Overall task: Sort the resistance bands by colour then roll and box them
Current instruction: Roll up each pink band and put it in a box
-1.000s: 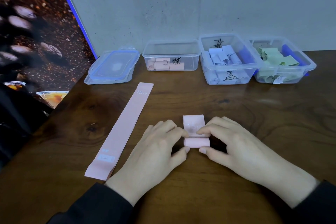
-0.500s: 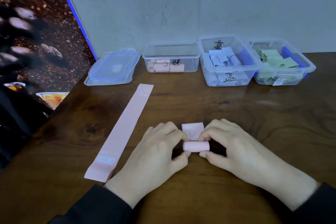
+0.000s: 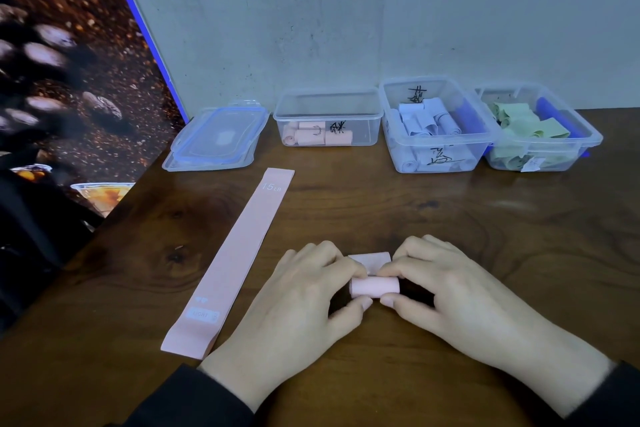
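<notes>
Nearly rolled: both hands pinch the pink band (image 3: 373, 287) at the tabletop's (image 3: 450, 218) six o'clock.
Left hand (image 3: 304, 302) and right hand (image 3: 446, 291) should keep even pressure, edges aligned, rolling toward the twelve-o'clock tail.

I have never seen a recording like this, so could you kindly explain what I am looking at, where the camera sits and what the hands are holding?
There is no machine here: a person wears one camera on the head, looking forward and down at the wooden table. The left hand and right hand pinch a pink band between fingers and thumbs; it is nearly rolled, with a short flat tail beyond. A second pink band lies flat to the left. Along the wall stand a stack of lids and three clear boxes: the pink box with rolled pink bands, the blue box and the green box.
</notes>
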Demonstrator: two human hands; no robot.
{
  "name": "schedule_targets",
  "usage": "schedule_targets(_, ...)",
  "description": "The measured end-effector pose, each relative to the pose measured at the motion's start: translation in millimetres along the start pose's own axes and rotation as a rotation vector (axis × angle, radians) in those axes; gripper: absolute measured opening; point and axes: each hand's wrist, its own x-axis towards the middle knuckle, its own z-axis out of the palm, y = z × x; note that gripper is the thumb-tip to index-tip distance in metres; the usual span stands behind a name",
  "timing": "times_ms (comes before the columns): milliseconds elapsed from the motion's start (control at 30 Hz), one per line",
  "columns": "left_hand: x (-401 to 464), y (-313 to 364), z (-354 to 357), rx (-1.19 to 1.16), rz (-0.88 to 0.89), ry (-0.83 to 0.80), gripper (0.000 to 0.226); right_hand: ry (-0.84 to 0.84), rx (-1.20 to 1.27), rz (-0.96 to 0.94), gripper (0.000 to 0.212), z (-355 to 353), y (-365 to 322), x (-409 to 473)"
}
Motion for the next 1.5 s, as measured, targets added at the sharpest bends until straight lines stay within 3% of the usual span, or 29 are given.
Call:
schedule_targets(233, 3, -1, 4, 0.016, -0.045, 0.07, 0.036, 0.025, 0.007, -0.005, 0.02, 0, 0, 2)
schedule_targets(467, 5, 1, 4, 0.051, -0.016, 0.076, 0.032, 0.12, 0.013, -0.015, 0.025, 2, 1, 9)
schedule_targets(633, 8, 1, 6, 0.067, -0.048, 0.096, 0.036, 0.177, -0.01, -0.051, 0.012, 4, 2, 17)
schedule_targets(967, 16, 0, 11, 0.153, -0.03, 0.162, 0.029, 0.081, 0.017, -0.015, 0.037, 3, 10, 27)
schedule_targets(1133, 25, -4, 14, 0.182, -0.065, 0.118, 0.04, 0.076, 0.044, 0.011, 0.039, 8, 17, 30)
schedule_targets(1300, 31, -3, 14, 0.164, -0.087, 0.105, 0.033, 0.072, 0.039, 0.044, 0.024, 6, 14, 34)
schedule_targets(1400, 32, -1, 11, 0.061, -0.085, 0.143, 0.036, 0.091, 0.05, 0.064, 0.022, 2, 10, 36)
schedule_targets(1500, 35, 7, 6, -0.176, -0.122, 0.26, 0.046, 0.128, 0.161, 0.147, 0.034, -8, 8, 33)
